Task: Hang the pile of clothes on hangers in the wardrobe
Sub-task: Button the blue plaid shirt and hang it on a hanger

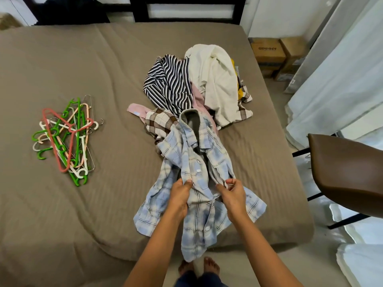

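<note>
A light blue plaid shirt [199, 162] lies stretched toward me on the bed, collar pointing away, its hem hanging over the near edge. My left hand [180, 196] grips the left front panel near the buttons. My right hand [233, 195] pinches the right front edge. Behind the shirt sits the pile of clothes [199, 85]: a navy-and-white striped top, a white garment, a brown checked piece and something pink. A heap of plastic hangers [66, 137] in green, coral, peach and white lies on the left of the bed. No wardrobe is in view.
The bed [83, 69] has a taupe cover and a dark headboard. A brown chair [348, 175] stands close on the right. Cardboard boxes [275, 54] sit at the far right, beside pale curtains. My bare feet are at the bed's near edge.
</note>
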`<state>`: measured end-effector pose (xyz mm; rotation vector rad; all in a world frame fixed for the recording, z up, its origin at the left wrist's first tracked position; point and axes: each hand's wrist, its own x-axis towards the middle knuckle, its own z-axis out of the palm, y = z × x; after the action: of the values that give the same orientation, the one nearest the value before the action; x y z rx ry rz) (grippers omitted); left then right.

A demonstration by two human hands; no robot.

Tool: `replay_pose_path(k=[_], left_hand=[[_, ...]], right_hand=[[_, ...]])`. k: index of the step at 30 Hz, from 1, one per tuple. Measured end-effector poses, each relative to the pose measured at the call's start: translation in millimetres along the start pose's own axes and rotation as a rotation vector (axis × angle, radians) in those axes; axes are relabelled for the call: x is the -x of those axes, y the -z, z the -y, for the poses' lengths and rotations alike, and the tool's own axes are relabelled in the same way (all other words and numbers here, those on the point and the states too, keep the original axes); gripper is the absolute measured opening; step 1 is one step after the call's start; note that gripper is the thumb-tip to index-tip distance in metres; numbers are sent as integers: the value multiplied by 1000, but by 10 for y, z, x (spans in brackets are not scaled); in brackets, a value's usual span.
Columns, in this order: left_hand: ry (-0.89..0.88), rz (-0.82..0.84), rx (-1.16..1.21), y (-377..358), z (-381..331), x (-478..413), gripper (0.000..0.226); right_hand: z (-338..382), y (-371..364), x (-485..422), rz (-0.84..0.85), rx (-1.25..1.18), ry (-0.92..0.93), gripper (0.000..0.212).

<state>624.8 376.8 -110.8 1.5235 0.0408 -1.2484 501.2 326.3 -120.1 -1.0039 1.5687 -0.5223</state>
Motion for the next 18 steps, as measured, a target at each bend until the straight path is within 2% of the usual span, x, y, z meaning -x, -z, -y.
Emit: replay_pose_path(k=[3, 8, 12, 15, 18], left_hand=[[19, -50, -17, 4, -21, 10, 24], [44, -42, 22, -76, -138, 135, 19], [-35, -52, -10, -77, -87, 111, 51], [-41, 17, -53, -37, -58, 97, 31], [-92, 103, -97, -11, -28, 113, 19]], right_hand=[[-19, 10, -7, -83, -8, 34, 12], [-3, -4, 23, -37, -225, -37, 10], [169, -36, 60, 54, -456, -50, 15], [231, -58, 68, 186, -381, 31, 14], [242, -58, 81, 199, -164, 254, 12]])
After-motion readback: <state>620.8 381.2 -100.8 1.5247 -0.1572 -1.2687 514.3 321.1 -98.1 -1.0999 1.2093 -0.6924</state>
